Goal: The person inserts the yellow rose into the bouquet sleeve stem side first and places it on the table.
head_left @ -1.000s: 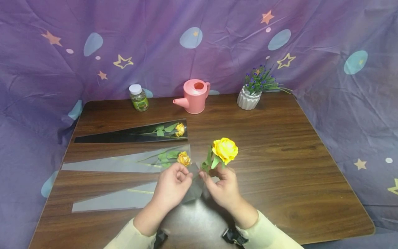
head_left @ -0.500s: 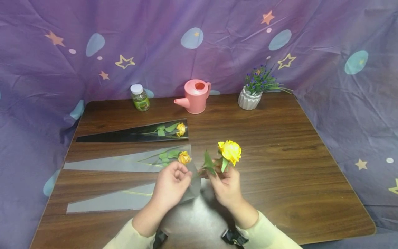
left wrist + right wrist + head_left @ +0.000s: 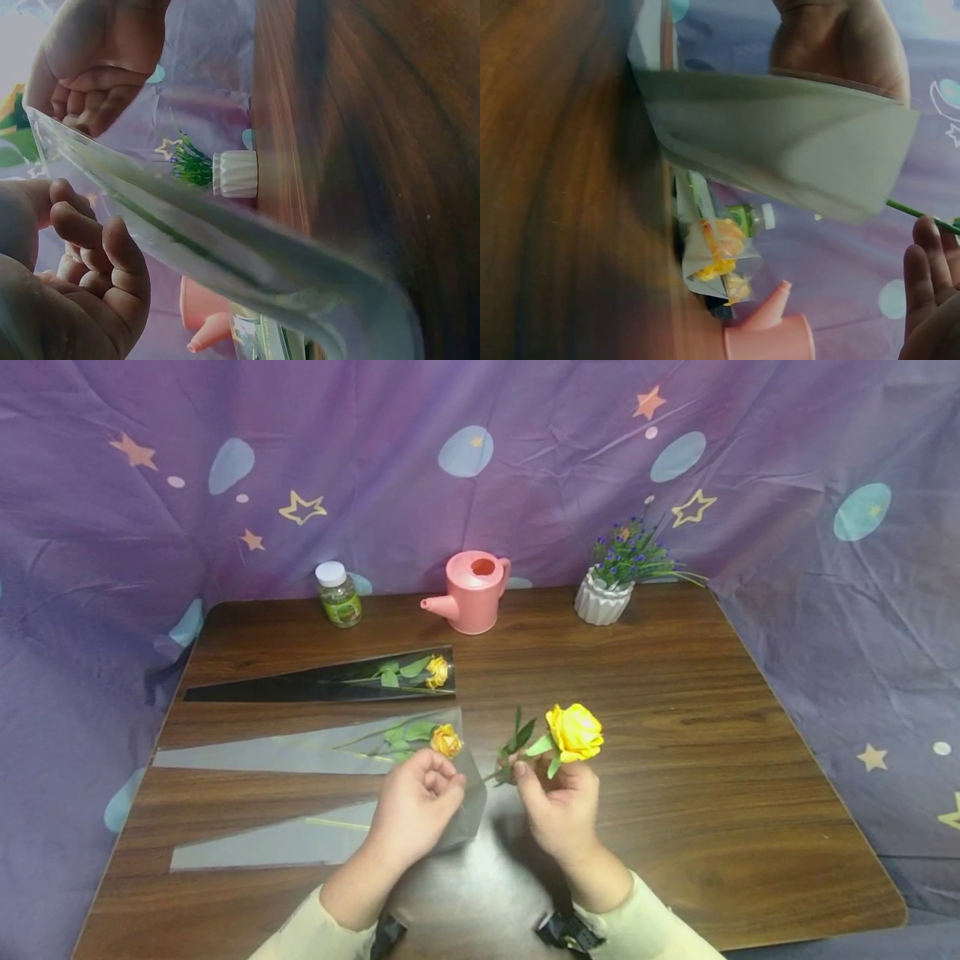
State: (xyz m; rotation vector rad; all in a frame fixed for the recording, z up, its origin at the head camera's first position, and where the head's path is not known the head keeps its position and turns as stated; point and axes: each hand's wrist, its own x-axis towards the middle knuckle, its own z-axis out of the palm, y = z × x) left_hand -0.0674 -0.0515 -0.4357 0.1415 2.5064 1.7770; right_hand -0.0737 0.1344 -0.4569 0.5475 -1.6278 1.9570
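My right hand (image 3: 564, 806) holds a yellow rose (image 3: 576, 732) just below its bloom, the bloom pointing up and right. My left hand (image 3: 416, 806) pinches the mouth of a pale grey, tapered flower sleeve (image 3: 273, 843), which slants down to the left. The rose's stem (image 3: 902, 208) runs into the sleeve's mouth in the right wrist view. Through the film in the left wrist view, a green stem shows along the sleeve. The rose's leaves (image 3: 517, 735) are outside the sleeve, between the hands. The left hand hides part of the sleeve.
Left on the table (image 3: 675, 793) lie a wrapped rose in a black sleeve (image 3: 300, 685) and another in a grey sleeve (image 3: 247, 756). Along the back stand a lidded jar (image 3: 340, 597), a pink watering can (image 3: 472, 593) and a white flower pot (image 3: 602, 597).
My right hand has moved slightly right with the rose, and the bloom has tilted from near upright towards the right. The left hand has stayed almost in place at the sleeve.
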